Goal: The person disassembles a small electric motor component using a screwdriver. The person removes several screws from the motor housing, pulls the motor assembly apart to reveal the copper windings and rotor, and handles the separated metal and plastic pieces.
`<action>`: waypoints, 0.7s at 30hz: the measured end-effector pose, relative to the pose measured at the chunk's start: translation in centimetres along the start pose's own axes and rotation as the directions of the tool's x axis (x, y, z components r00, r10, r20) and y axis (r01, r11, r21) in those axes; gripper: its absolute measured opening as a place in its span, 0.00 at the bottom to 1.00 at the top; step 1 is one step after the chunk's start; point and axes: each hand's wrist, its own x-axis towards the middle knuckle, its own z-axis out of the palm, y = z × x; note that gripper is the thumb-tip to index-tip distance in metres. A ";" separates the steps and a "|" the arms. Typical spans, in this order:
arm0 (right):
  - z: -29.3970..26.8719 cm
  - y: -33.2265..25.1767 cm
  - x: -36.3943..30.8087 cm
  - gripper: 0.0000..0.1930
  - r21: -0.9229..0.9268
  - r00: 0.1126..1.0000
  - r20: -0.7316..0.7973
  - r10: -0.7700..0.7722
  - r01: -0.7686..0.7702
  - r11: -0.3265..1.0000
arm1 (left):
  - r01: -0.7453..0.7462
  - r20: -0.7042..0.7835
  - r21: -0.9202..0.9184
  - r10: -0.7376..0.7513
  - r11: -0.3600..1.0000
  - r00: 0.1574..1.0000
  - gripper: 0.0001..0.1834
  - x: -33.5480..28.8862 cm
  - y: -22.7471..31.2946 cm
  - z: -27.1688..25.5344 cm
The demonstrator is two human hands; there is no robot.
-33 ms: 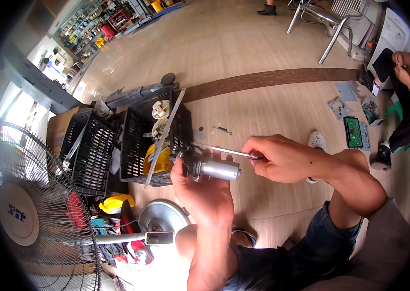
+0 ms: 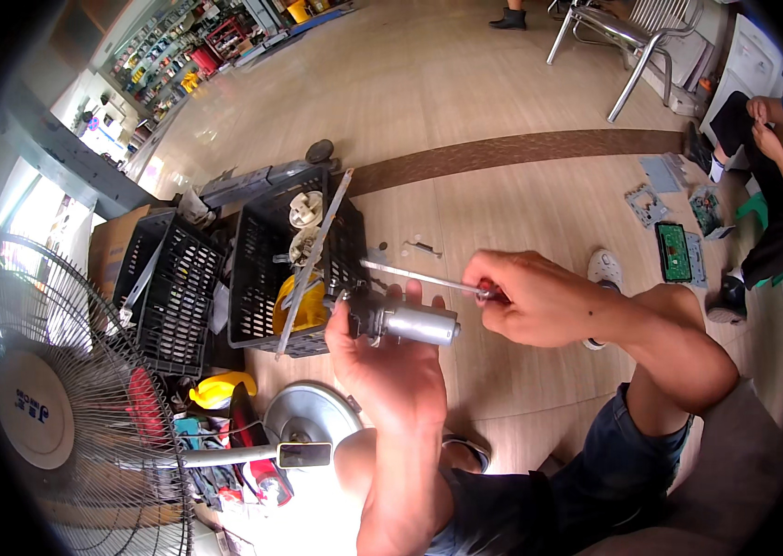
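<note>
My left hand (image 2: pixel 391 371) is palm up, its fingers curled around an electric motor (image 2: pixel 421 325) with a silver cylinder and a dark gear housing (image 2: pixel 365 312). My right hand (image 2: pixel 535 301) grips a screwdriver (image 2: pixel 424 279) by its dark handle, which is mostly hidden in the fingers. The long metal shaft slants left, and its tip lies just above the housing, seemingly apart from it. Behind the motor stands a black plastic crate (image 2: pixel 252 241) holding white parts (image 2: pixel 305 210) and a yellow piece (image 2: pixel 291 306), with a long metal strip (image 2: pixel 319 255) leaning across it.
A standing fan (image 2: pixel 35 408) is close on the left, beside a second black crate (image 2: pixel 169 296). Small metal pieces (image 2: pixel 424 248) lie on the floor ahead. At right are circuit boards (image 2: pixel 675 252) and a seated person (image 2: pixel 771 185). A metal chair (image 2: pixel 632 37) stands farther back.
The screwdriver tip has lifted slightly up and away from the motor's housing, and my right hand has shifted a little upward. My left hand and the motor stay in place.
</note>
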 end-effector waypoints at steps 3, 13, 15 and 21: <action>-0.4 -1.6 0.4 0.10 0.145 0.987 -0.068 0.143 -0.132 0.981 | 0.035 0.050 -0.005 -0.035 0.999 0.998 0.21 -0.1 -0.2 -0.3; 2.5 -2.7 0.6 0.12 -0.009 0.959 -0.206 -0.192 0.195 0.981 | 0.104 0.177 0.008 -0.104 0.995 0.979 0.19 -1.5 -1.9 -0.5; 2.5 -2.7 0.4 0.12 -0.056 0.954 -0.214 -0.212 0.205 0.977 | 0.069 0.150 0.006 -0.070 0.998 0.986 0.17 -1.4 -2.0 -0.2; 3.3 -1.9 0.2 0.10 -0.226 0.926 -0.215 -0.310 0.262 0.938 | -0.014 0.159 0.005 0.013 1.000 0.987 0.18 -1.3 -1.8 -0.1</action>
